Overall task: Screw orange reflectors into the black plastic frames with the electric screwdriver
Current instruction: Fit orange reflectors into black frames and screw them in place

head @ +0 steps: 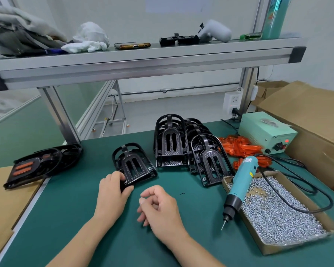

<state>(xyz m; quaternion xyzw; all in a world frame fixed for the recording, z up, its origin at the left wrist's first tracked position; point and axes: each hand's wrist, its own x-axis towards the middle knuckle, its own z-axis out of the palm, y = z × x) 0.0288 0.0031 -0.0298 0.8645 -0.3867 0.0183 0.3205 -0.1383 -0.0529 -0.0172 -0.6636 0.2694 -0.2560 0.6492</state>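
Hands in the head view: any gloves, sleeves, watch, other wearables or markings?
No gloves: the left hand and right hand are both bare. No rings, watch or wristband show. The left forearm and right forearm are uncovered down to the picture's lower edge, so no sleeve is in view. There are no cables, tags or markings on either.

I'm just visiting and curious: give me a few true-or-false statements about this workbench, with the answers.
1. The left hand grips a black frame. True.
2. The right hand holds the electric screwdriver. False: the electric screwdriver lies across the edge of the screw box, away from the right hand.
3. Loose orange reflectors are piled beside the green power box. True.
4. The gripped frame already carries reflectors. False: its two slots are empty.
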